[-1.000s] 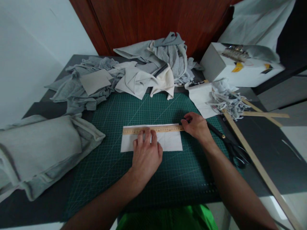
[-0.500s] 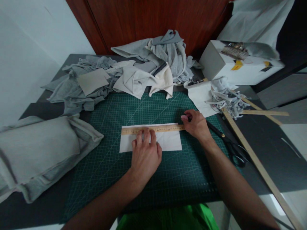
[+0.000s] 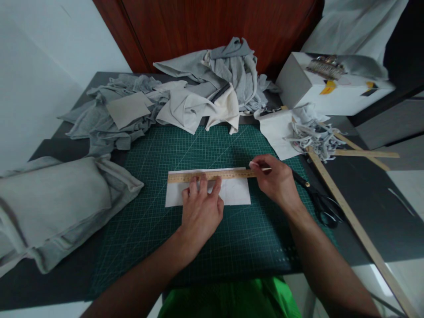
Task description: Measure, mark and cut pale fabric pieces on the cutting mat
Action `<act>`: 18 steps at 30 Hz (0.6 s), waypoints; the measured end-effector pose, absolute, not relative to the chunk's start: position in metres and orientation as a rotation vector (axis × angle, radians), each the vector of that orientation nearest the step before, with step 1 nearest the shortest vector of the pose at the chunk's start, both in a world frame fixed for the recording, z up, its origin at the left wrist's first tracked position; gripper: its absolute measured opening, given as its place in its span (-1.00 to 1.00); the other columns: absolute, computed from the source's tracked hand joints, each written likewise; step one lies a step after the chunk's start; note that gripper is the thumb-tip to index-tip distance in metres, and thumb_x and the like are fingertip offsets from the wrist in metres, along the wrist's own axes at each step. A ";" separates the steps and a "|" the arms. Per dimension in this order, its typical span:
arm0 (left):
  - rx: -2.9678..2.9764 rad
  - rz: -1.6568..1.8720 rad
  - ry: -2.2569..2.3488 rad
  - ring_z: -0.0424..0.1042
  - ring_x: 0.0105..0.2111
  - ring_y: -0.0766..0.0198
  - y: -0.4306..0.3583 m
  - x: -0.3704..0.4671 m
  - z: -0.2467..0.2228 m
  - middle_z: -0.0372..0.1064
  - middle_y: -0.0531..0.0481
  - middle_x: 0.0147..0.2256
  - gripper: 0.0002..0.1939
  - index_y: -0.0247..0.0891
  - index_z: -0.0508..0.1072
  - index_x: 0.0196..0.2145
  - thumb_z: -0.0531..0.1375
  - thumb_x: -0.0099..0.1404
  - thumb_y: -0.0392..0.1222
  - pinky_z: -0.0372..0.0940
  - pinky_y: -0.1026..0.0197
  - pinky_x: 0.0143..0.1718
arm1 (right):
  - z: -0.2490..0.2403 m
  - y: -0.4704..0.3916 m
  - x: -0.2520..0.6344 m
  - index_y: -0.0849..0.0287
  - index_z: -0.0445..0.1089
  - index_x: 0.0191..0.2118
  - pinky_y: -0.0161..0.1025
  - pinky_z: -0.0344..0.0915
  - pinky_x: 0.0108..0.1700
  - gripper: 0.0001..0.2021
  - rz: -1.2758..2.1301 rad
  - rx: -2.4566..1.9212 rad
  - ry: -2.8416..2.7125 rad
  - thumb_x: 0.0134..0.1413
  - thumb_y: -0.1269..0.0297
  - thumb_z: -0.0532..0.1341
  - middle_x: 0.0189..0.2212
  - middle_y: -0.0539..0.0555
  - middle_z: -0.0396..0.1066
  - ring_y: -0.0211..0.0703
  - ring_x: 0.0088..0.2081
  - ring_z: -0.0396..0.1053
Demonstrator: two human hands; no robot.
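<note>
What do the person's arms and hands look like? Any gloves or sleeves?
The left hand and right hand are bare: no gloves or visible rings. The left forearm and right forearm show no sleeves, watch or bracelet. Green clothing shows below.

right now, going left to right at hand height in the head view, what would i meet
Folded grey cloth, left hand on a ruler, right hand, black scissors, long wooden strip.
</note>
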State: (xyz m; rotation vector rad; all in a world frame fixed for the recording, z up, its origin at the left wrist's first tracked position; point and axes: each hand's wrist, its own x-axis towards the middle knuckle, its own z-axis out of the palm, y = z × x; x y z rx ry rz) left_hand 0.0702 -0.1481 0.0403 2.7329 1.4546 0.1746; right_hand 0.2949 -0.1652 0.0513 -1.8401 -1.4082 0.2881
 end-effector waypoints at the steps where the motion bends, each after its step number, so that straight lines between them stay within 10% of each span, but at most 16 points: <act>1: 2.734 0.174 1.453 0.18 0.28 -0.34 -0.148 0.070 0.040 0.18 -0.31 0.33 -0.45 -0.09 0.34 0.36 0.13 0.45 -0.15 0.29 -0.28 0.10 | 0.054 -0.170 0.289 0.08 0.47 -0.19 -0.16 0.46 -0.21 -0.89 0.327 -1.833 -1.417 0.29 0.22 0.22 -0.30 0.06 0.58 -0.10 -0.33 0.51; 18: 2.757 0.108 1.456 0.18 0.27 -0.37 -0.148 0.072 0.040 0.18 -0.34 0.33 -0.44 -0.10 0.33 0.38 0.12 0.47 -0.15 0.29 -0.31 0.09 | 0.035 -0.179 0.262 0.19 0.49 -0.22 -0.13 0.42 -0.17 -0.89 0.352 -1.774 -1.678 0.26 0.38 0.19 -0.32 0.14 0.50 -0.09 -0.29 0.46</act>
